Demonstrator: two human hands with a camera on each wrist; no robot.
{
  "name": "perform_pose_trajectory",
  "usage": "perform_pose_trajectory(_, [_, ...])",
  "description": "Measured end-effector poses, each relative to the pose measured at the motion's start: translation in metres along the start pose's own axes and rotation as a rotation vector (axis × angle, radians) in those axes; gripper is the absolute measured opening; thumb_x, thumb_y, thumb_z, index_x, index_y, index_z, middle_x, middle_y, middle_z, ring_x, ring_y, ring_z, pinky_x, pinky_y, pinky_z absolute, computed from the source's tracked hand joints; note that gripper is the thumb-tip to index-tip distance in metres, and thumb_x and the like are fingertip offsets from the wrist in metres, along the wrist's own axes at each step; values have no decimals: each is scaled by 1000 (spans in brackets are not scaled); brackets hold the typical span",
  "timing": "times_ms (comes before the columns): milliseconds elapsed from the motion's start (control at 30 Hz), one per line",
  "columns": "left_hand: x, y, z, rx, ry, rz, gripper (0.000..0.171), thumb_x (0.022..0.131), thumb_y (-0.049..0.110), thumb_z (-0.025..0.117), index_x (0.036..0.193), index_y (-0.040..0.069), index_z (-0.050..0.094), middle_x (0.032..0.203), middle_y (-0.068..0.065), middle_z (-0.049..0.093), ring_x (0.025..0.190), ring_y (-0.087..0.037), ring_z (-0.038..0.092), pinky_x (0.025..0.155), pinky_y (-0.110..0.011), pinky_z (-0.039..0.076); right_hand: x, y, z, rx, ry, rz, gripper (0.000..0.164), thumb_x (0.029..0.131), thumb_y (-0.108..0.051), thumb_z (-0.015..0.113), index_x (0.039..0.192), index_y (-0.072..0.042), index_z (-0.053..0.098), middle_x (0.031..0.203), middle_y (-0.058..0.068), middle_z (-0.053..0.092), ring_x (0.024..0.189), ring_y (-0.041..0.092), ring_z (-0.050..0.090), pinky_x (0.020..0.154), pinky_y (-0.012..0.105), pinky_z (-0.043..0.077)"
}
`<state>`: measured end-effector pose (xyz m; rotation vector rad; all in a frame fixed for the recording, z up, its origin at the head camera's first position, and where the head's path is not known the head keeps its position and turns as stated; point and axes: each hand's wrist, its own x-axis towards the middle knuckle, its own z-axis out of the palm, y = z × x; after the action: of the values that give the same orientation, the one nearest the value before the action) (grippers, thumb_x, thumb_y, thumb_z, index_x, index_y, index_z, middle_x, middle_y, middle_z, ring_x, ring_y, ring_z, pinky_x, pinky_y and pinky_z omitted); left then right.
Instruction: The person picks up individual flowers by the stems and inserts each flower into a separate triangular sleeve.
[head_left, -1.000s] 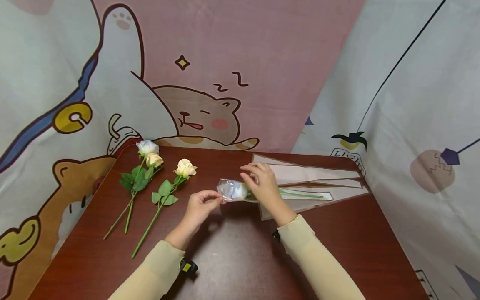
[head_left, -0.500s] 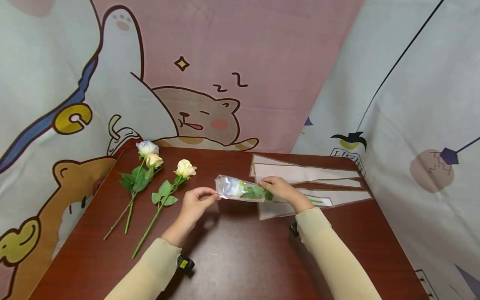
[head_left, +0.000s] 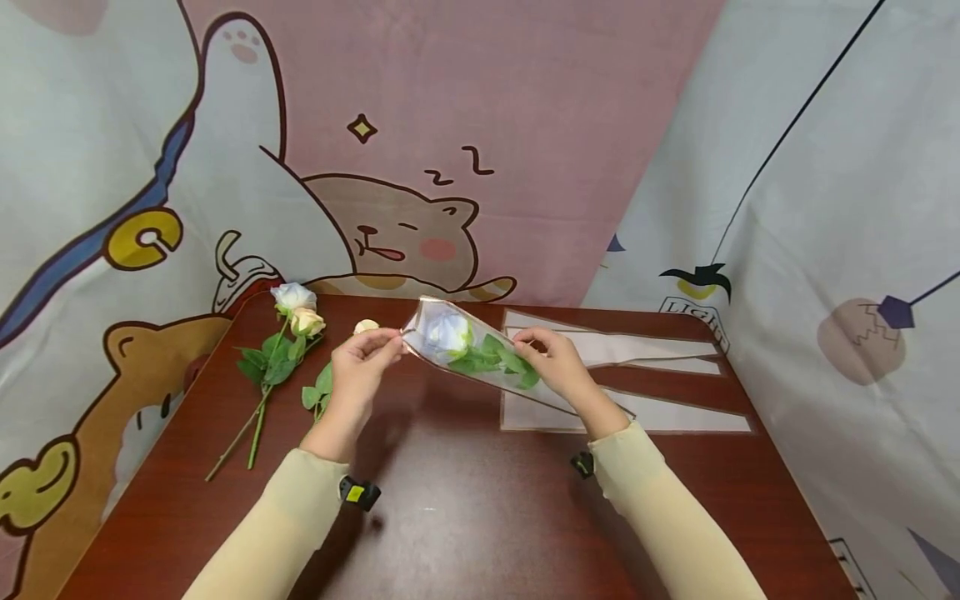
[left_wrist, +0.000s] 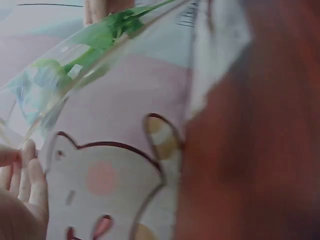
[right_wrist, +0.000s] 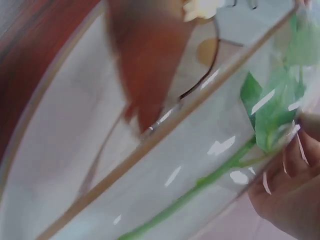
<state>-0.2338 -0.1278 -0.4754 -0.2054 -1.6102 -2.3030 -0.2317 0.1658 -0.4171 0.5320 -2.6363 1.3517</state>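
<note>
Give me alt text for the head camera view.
A person's left hand and right hand hold a clear sleeve with a pale blue rose inside over a brown table. More roses lie at left, flat pale wrappers at right.

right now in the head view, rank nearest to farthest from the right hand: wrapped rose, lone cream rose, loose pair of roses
1. Wrapped rose: in the sleeve the right hand pinches
2. Lone cream rose: farther left, partly behind the left hand
3. Loose pair of roses: farthest left
</note>
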Motion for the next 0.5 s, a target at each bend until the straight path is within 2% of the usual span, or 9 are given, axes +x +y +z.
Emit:
perform_pose_trajectory(67, [0,47,23,-21,63,61,25,73,2,69,95,-6,62,81,-15,64,68,-22,62,62,-29,52,-1,-12,1,45,68,-42,15,85,-24,57,93,-13,63,85,1,61,74,15,54,62,30,46])
perform_pose_trajectory(133, [2,70,35,-73,77,137,26,74,1,67,98,-7,61,81,-12,64,67,-20,61,61,-26,52,-1,-26,3,124,145,-78,16,85,-22,58,93,-10,63,86,3,62,73,15,54,62,29,46])
perform_pose_trajectory(167, [2,80,41,-79,92,145,27,75,0,65,100,-8,59,80,-12,63,67,-20,61,62,-27,52,-2,-32,5,184,177,-89,16,84,-20,58,93,-8,63,86,5,61,73,14,53,61,28,46])
perform_pose_trajectory(200, [2,86,45,-102,78,156,27,77,-1,63,102,-9,58,80,-12,64,68,-21,62,63,-27,52,-2,-39,7,251,209,-95,16,84,-18,59,93,-6,63,86,7,61,72,14,53,60,27,46])
perform_pose_trajectory(267, [-1,92,53,-112,19,145,27,80,-2,59,105,-9,56,83,-12,64,72,-21,63,66,-29,52,-2,-51,12,390,273,-95,17,84,-14,58,94,0,61,87,8,61,72,13,52,59,23,45])
perform_pose_trajectory(333, [-8,91,59,-75,-65,102,26,82,0,57,107,-10,55,88,-14,65,77,-23,63,69,-29,51,-3,-61,18,548,324,-74,19,84,-11,58,95,4,59,86,7,60,73,12,52,59,21,45])
perform_pose_trajectory(433, [-21,87,69,61,-194,44,27,83,1,57,107,-11,54,94,-22,62,84,-30,61,73,-31,51,-4,-71,26,727,388,-43,21,85,-9,56,97,9,55,85,2,59,74,10,51,63,19,43])
perform_pose_trajectory(500, [-28,83,75,148,-245,29,26,82,2,58,104,-12,55,93,-27,60,84,-33,60,73,-31,50,-5,-75,31,816,416,-23,22,85,-9,56,97,9,54,86,0,58,76,10,50,65,19,43])
